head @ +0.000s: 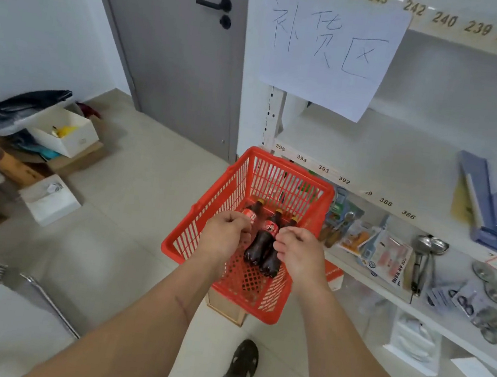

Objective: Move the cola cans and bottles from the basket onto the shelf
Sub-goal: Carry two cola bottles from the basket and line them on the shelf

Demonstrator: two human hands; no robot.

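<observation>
A red plastic basket rests on a small wooden box beside the white shelf. Three dark cola bottles lie in it: a middle bottle with a red label, a left bottle partly under my left hand, and a right bottle partly under my right hand. I see no cans. My left hand and my right hand hover over the basket on either side of the middle bottle. Both have curled fingers and nothing visible in them.
A handwritten paper sign hangs on the shelf's upper level. Blue folders lie on the middle level; ladles, packets and small metal items lie lower down. A grey door is behind, and boxes and clutter stand at the left.
</observation>
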